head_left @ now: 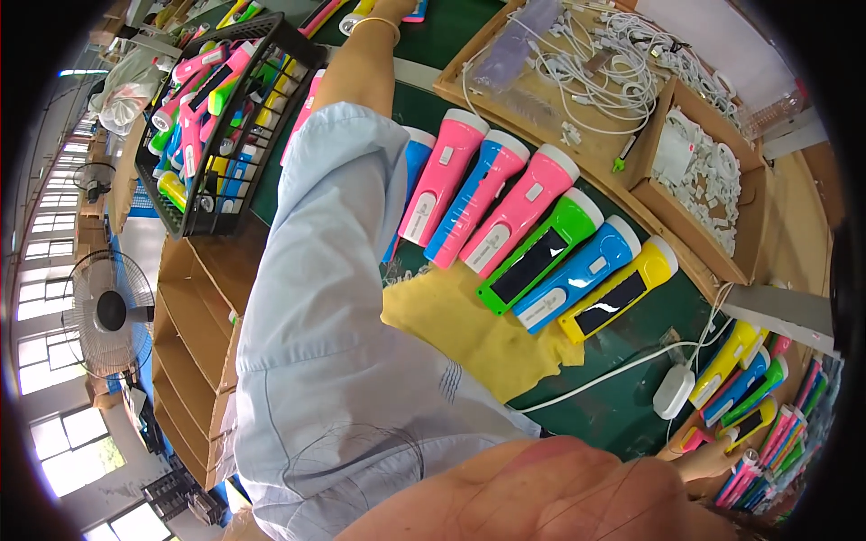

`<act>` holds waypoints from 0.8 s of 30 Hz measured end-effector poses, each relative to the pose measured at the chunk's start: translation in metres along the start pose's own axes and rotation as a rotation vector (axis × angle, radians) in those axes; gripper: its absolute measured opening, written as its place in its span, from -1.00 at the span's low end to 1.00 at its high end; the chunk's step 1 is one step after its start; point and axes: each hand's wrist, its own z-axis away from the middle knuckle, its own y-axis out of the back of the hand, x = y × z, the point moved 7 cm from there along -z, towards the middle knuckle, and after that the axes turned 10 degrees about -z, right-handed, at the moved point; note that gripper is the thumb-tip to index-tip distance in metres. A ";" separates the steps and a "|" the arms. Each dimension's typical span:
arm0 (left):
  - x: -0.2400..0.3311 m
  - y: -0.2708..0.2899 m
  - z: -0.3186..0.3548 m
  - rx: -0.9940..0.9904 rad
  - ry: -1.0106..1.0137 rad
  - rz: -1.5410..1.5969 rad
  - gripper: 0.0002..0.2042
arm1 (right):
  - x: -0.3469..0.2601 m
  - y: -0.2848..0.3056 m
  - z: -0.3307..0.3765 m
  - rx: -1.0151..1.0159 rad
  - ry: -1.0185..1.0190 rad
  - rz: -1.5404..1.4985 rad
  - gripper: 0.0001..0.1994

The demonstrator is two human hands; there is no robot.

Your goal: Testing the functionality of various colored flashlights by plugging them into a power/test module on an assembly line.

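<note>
the left hand [392,9] is mostly cut off by the upper edge, at the end of a pale blue sleeve [334,234], so i cannot tell whether its fingers are apart or together; a yellow flashlight [364,7] lies just beside it; the right hand [708,460] is at the lower right, against a group of flashlights [740,383], and i cannot tell whether it is clamped on one; between the two hands a row of seven flashlights [519,212] lies side by side on the green bench [622,410], white heads toward the upper right: blue, partly behind the sleeve, then pink, blue with pink, pink, green, blue and yellow; the green and yellow ones show dark panels; a yellow cloth [483,338] is spread near their lower ends; a white cable [586,389] runs over the bench near a white adapter [673,392]; beyond the row are a tray of white cables [613,68] and a cardboard box [753,212] of small white parts; a black basket [203,206] full of flashlights is at the upper left, above a fan [110,309].
</note>
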 end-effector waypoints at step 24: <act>0.233 0.298 0.534 -0.302 -1.051 2.186 -0.53 | -0.081 -0.046 0.245 -0.467 0.548 -0.448 -0.62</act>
